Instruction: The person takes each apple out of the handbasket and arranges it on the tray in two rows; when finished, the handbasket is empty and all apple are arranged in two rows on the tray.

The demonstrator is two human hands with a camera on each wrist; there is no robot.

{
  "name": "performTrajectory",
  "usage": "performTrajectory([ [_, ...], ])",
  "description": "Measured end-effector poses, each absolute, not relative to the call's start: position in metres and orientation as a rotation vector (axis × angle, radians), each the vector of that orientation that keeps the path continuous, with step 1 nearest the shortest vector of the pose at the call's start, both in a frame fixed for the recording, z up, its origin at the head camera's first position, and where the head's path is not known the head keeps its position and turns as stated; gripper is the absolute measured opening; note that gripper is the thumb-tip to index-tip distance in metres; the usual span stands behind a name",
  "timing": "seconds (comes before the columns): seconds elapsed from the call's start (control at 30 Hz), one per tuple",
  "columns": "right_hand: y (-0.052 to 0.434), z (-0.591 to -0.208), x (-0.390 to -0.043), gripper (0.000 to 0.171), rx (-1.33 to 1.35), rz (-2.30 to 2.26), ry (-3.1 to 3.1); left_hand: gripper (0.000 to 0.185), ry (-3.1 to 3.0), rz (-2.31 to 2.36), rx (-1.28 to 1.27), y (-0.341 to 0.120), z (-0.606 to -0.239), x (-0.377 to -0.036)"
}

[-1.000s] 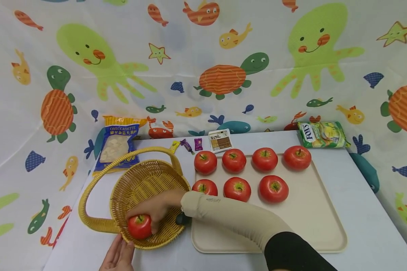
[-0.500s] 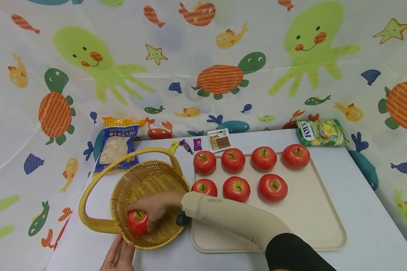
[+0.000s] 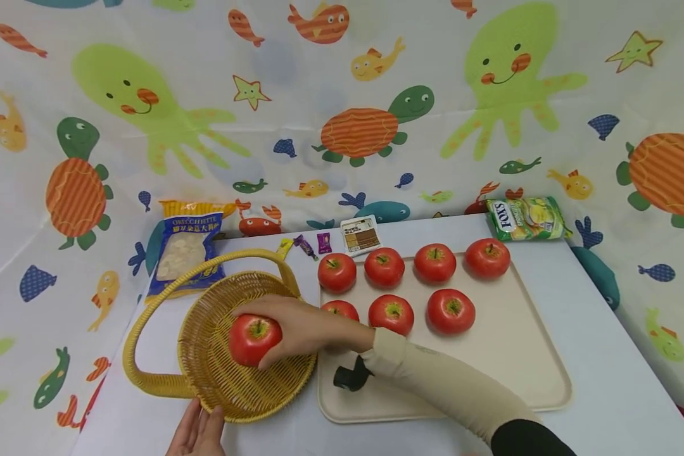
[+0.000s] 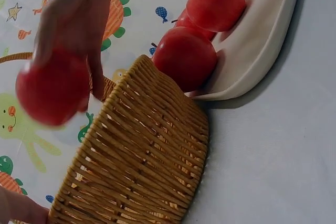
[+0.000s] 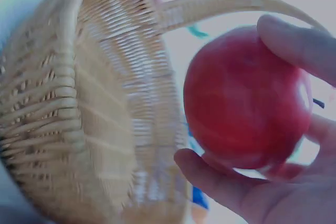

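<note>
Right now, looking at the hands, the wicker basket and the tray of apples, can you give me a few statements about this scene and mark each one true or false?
1. The right hand grips a red apple above the wicker basket. True.
2. Seven apples lie on the beige tray. True.
3. The left hand holds an apple. False: it touches the basket's near rim and holds nothing.
4. The orecchiette bag lies on the tray. False: it lies on the table behind the basket.
5. The basket is full of apples. False: none lie in it.
</note>
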State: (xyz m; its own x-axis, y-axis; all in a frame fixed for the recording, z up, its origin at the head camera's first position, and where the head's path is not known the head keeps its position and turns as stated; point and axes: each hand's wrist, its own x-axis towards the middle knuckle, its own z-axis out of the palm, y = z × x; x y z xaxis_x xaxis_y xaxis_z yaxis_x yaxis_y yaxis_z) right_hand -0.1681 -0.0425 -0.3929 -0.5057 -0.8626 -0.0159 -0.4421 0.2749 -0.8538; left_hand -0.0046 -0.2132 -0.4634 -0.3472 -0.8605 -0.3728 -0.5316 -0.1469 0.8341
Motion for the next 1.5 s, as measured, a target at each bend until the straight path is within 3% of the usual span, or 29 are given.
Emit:
performTrajectory([
  [0.47,0.156,-0.391,-0.133,0.081,-0.338,-1.832,2.271,0.051,-1.9,-1.553,1.451,-0.249,-0.459,-0.009],
  [0.73,0.245,-0.418,-0.123,0.086,-0.037,-1.688,2.629,0.053,-2.005,-1.588,1.506,-0.296,-0.452,-0.023],
  [1.03,0.278,-0.465,-0.128,0.099,0.183,-1.396,2.695,0.051,-1.993,-1.698,1.419,-0.327,-0.452,-0.036],
  [1.5,0.296,-0.478,-0.125,0.099,0.193,-1.364,2.64,0.051,-1.969,-1.741,1.377,-0.327,-0.453,-0.04],
])
